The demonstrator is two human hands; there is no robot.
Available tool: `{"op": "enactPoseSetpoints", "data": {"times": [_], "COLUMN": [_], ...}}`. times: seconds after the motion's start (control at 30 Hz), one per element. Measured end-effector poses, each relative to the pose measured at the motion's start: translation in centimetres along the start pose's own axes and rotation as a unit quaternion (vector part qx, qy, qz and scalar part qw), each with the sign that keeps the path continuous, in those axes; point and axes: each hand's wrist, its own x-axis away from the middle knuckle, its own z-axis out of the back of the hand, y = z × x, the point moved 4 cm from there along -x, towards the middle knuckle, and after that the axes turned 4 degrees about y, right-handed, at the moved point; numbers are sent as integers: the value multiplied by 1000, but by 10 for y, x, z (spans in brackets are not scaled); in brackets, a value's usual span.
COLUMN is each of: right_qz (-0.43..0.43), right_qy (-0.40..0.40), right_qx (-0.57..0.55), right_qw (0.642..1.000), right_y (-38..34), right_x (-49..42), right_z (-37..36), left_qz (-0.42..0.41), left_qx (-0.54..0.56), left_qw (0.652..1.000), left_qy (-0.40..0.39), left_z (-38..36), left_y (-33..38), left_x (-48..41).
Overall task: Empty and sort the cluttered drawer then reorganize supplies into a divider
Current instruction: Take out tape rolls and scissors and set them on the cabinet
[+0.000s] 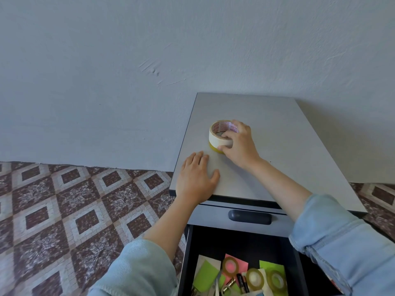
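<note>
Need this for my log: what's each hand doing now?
Left hand: open, resting flat on the grey cabinet top.
Right hand: holds the wide white-and-yellow tape roll.

Counts:
- Hands 2: left hand point(195, 178), right hand point(238, 144).
- Cabinet point(277, 146) 1.
- Drawers 2: closed drawer point(213, 216) 1, open drawer point(188, 253) 1.
- Handle point(249, 217) 1.
- Tape rolls 5: white tape roll point(217, 139) 1, yellow tape roll point(213, 146) 1, clear tape rolls point(224, 266) point(248, 278) point(271, 282) 3.
- Green paper sheets point(206, 274) point(273, 266) 2.
- Pink sheet point(241, 263) 1.
- White sheet point(213, 259) 1.
- Batteries point(242, 282) point(229, 282) 2, as far as I can tell.
- Small bits at the frame edge: can't count.
</note>
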Motion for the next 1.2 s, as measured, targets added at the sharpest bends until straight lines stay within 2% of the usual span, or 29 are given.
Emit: {"op": "enactPoseSetpoints", "data": {"times": [0.17, 0.47, 0.67, 1.03, 1.2], "right_qz": [-103, -112, -120, -113, -207], "right_qy": [58, 36, 64, 61, 102], "right_qx": [-24, -16, -2, -5, -63], "right_qw": [993, 993, 991, 992, 971], "right_y": [16, 23, 27, 27, 34], "right_x": [15, 16, 16, 19, 27], "right_z": [2, -2, -4, -3, 0], "left_qz": [-3, -1, -2, 2, 4], "left_qx": [-6, -4, -10, -9, -7], "left_qw": [1000, 1000, 1000, 1000, 1000], "left_qy": [2, 1, 5, 3, -2], "left_z": [0, 0, -1, -2, -2], "left_y": [-1, -1, -1, -2, -3], "left_x": [0, -1, 0, -1, -2]}}
